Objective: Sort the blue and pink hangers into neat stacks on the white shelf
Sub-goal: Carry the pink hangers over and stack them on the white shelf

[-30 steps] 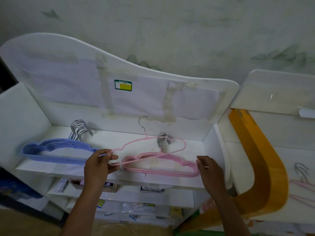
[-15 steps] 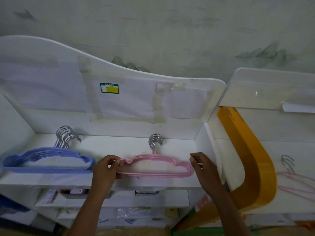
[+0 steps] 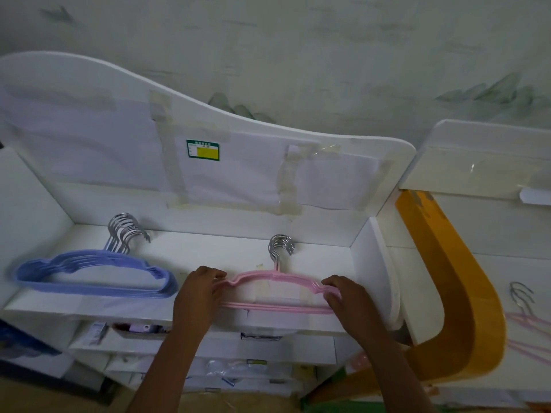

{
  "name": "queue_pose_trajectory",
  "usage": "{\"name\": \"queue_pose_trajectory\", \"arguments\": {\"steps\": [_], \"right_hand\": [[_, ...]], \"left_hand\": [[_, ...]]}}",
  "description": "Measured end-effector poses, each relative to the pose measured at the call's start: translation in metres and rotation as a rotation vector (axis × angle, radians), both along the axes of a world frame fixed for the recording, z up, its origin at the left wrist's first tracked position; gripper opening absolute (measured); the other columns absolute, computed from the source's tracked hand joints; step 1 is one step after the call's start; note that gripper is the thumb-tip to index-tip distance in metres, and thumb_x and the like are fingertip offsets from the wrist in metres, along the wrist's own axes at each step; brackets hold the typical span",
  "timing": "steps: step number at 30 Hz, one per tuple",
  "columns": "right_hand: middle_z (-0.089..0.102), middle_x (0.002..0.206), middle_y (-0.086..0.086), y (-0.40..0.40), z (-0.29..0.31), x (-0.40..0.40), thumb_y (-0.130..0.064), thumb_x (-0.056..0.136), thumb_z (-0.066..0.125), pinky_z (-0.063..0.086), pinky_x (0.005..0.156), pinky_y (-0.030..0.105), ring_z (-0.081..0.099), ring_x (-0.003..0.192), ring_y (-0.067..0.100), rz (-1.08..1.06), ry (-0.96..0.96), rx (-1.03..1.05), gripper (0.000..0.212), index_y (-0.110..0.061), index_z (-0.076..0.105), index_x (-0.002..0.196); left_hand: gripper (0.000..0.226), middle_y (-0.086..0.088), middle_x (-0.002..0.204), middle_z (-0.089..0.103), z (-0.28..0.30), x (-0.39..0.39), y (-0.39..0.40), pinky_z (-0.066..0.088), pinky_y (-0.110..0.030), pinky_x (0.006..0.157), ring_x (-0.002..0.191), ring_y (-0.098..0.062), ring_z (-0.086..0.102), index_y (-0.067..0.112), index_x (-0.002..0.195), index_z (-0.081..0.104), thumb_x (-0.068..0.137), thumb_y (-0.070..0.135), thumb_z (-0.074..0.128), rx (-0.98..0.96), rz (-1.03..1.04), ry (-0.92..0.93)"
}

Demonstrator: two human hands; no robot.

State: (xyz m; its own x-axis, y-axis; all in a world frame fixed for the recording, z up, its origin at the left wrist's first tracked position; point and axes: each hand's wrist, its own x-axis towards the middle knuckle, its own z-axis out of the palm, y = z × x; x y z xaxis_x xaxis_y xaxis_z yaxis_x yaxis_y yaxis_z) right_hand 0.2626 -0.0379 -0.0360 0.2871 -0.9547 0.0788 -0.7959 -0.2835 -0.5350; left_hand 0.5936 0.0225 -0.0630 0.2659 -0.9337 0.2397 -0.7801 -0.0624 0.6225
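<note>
While the pink hangers (image 3: 275, 281) lie stacked on the white shelf (image 3: 208, 254), hooks pointing toward its back panel, both hands grip the stack: the left hand (image 3: 198, 289) curls round its left end, the right hand (image 3: 347, 296) round its right end. The blue hangers (image 3: 92, 275) lie stacked to the left, well apart from the hands. More pink hangers (image 3: 527, 329) rest on the adjoining surface at far right.

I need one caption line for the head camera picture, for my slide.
Both hands, left and right, grip the ends of the pink hangers on the white shelf, beside the blue hangers.
</note>
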Motion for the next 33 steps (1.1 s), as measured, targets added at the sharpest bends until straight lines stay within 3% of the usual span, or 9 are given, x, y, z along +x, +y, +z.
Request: {"name": "queue_pose_trajectory", "arguments": {"steps": [4,7,10,15,19,23,27,30,33], "right_hand": [[0.073,0.086,-0.004,-0.009,-0.005,0.009,-0.014,0.088,0.067,0.050,0.069,0.027,0.067,0.079,0.014,-0.040,0.115,-0.029,0.012,-0.021,0.074,0.095],[0.075,0.082,-0.003,-0.018,-0.003,0.011,-0.016,0.090,0.067,0.044,0.060,0.019,0.067,0.072,0.011,-0.057,0.223,-0.028,0.013,-0.021,0.079,0.092],[0.077,0.086,0.001,-0.021,-0.002,0.011,-0.017,0.091,0.067,0.029,0.057,0.005,0.069,0.074,0.012,-0.049,0.261,-0.004,0.014,-0.019,0.080,0.096],[0.074,0.083,-0.001,-0.020,0.002,0.016,-0.019,0.092,0.064,0.029,0.053,0.013,0.068,0.074,0.014,-0.087,0.319,0.001,0.013,-0.022,0.077,0.092],[0.068,0.084,0.000,-0.020,0.001,0.025,-0.032,0.087,0.064,0.044,0.065,0.031,0.066,0.082,0.024,-0.037,0.380,0.024,0.009,-0.024,0.064,0.084],[0.068,0.085,0.003,-0.023,-0.002,0.031,-0.038,0.089,0.065,0.042,0.066,0.031,0.066,0.083,0.025,-0.060,0.407,0.068,0.021,-0.025,0.057,0.074],[0.070,0.089,0.001,-0.023,-0.006,0.031,-0.038,0.091,0.062,0.049,0.071,0.030,0.068,0.085,0.023,-0.078,0.433,0.057,0.019,-0.021,0.068,0.085],[0.069,0.090,0.000,-0.021,-0.005,0.033,-0.038,0.091,0.062,0.048,0.070,0.031,0.067,0.086,0.023,-0.083,0.415,0.043,0.017,-0.022,0.067,0.088],[0.064,0.089,0.001,-0.023,-0.005,0.030,-0.045,0.093,0.055,0.038,0.064,0.032,0.063,0.085,0.025,-0.040,0.397,0.052,0.024,-0.025,0.052,0.078]], "left_hand": [[0.020,0.002,0.092,0.072,-0.001,0.003,-0.011,0.057,-0.042,0.077,0.086,-0.019,0.068,0.022,0.098,0.075,0.084,0.012,0.066,0.087,-0.009,0.005],[0.023,0.004,0.087,0.075,0.009,-0.002,-0.016,0.058,-0.035,0.074,0.080,-0.018,0.071,0.027,0.093,0.078,0.080,0.010,0.071,0.136,-0.016,-0.068],[0.025,0.004,0.086,0.076,0.012,-0.003,-0.016,0.058,-0.032,0.072,0.077,-0.019,0.071,0.028,0.090,0.079,0.075,0.009,0.075,0.148,-0.008,-0.124],[0.023,0.006,0.089,0.074,0.020,-0.006,-0.019,0.055,-0.027,0.072,0.080,-0.016,0.069,0.032,0.094,0.076,0.080,0.014,0.073,0.204,-0.027,-0.185],[0.023,0.005,0.090,0.073,0.023,-0.011,-0.026,0.048,-0.023,0.067,0.084,-0.017,0.069,0.030,0.097,0.074,0.084,0.016,0.063,0.275,-0.058,-0.240],[0.024,0.004,0.086,0.071,0.021,-0.016,-0.027,0.046,-0.022,0.064,0.077,-0.013,0.064,0.028,0.094,0.073,0.086,0.012,0.057,0.296,-0.045,-0.273],[0.018,0.007,0.077,0.068,0.023,-0.016,-0.028,0.039,-0.019,0.058,0.065,-0.009,0.056,0.030,0.086,0.070,0.087,0.017,0.059,0.317,-0.032,-0.318],[0.016,0.008,0.079,0.065,0.024,-0.019,-0.029,0.033,-0.017,0.055,0.067,-0.010,0.057,0.028,0.088,0.068,0.089,0.017,0.057,0.328,-0.028,-0.320],[0.018,0.003,0.090,0.069,0.024,-0.022,-0.031,0.033,-0.020,0.059,0.078,-0.015,0.063,0.024,0.097,0.070,0.091,0.018,0.053,0.320,-0.060,-0.312]]}}
